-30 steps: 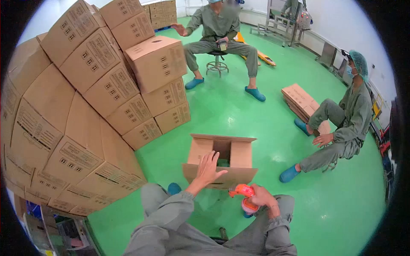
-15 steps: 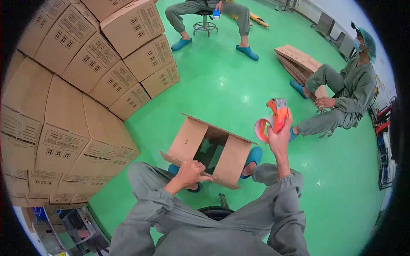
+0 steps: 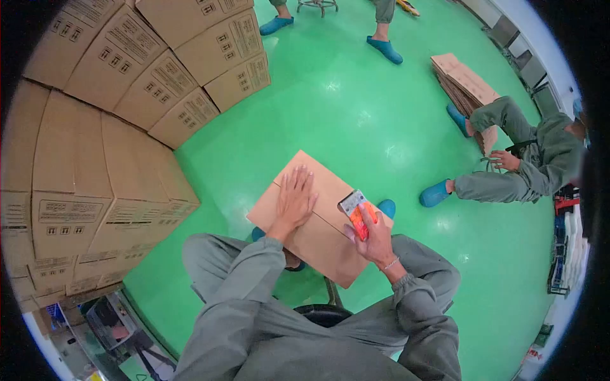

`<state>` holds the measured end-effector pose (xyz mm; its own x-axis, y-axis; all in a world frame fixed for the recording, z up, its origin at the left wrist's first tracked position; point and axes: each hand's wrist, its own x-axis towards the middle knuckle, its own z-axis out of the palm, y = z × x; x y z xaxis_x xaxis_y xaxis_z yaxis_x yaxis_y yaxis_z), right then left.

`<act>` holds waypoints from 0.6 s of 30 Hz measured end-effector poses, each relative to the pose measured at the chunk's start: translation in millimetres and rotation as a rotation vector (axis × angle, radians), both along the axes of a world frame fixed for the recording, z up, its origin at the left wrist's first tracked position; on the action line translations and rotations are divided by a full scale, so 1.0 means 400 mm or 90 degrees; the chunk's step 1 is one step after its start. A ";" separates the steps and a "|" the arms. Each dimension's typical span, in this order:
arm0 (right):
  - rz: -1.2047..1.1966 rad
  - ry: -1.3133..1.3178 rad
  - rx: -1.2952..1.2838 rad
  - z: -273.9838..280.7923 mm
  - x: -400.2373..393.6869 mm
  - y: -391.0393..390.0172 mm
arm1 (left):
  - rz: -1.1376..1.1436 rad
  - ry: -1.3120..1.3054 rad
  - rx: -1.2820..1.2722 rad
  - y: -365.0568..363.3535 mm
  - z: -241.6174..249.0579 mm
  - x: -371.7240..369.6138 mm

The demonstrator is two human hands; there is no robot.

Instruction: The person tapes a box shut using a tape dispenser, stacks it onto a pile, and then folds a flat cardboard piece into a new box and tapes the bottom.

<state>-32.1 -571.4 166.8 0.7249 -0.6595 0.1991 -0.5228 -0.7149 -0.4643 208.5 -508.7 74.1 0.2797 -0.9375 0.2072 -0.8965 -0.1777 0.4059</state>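
A cardboard box (image 3: 333, 244) stands on the floor between my knees, its top flaps folded down with a seam running across the middle. My left hand (image 3: 294, 200) lies flat on the box top, fingers stretched out, near the seam. In my right hand (image 3: 375, 241) is an orange tape dispenser (image 3: 362, 219) with a metal head. The fingers wrap round it, and its head rests at the right edge of the box by the end of the seam. The tape roll is mostly hidden.
Printed cartons (image 3: 127, 51) are stacked high on the left. Flattened cardboard (image 3: 467, 86) lies at the upper right, beside a seated co-worker (image 3: 540, 152). Another person's legs and blue clogs (image 3: 384, 49) show at the top. A rack (image 3: 562, 247) stands far right.
The box's open flaps are now folded down, and the box has turned. My left hand moved from the near flap onto the top. The tape dispenser came down to the box's right edge.
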 end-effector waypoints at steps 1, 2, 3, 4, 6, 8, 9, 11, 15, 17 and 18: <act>0.016 -0.042 0.026 -0.007 0.005 0.015 | -0.004 -0.022 0.028 0.004 -0.003 0.009; 0.023 -0.038 0.035 -0.024 0.010 0.030 | 0.002 -0.018 0.037 0.004 -0.005 0.012; 0.022 -0.012 0.055 -0.046 0.016 0.046 | -0.002 -0.022 0.042 -0.003 -0.013 0.015; 0.018 0.014 0.074 -0.066 0.020 0.060 | -0.010 -0.026 0.046 -0.004 -0.020 0.018; 0.034 0.039 0.064 -0.094 0.017 0.076 | -0.014 -0.013 0.056 -0.001 -0.029 0.016; 0.051 0.061 0.042 -0.106 0.014 0.078 | -0.016 -0.002 0.055 -0.002 -0.031 0.016; 0.048 0.049 0.049 -0.101 0.016 0.082 | -0.009 0.003 0.027 0.004 -0.017 0.018; 0.052 0.031 0.036 -0.088 0.030 0.058 | 0.006 0.001 -0.019 -0.027 0.014 0.032; 0.063 0.081 0.053 -0.076 0.030 0.068 | 0.136 0.516 0.153 -0.078 0.034 0.036; 0.074 0.104 0.047 -0.067 0.039 0.069 | 0.132 0.674 0.287 -0.094 0.032 0.023; 0.078 0.094 0.049 -0.060 0.040 0.070 | 0.118 0.693 0.286 -0.094 0.044 0.003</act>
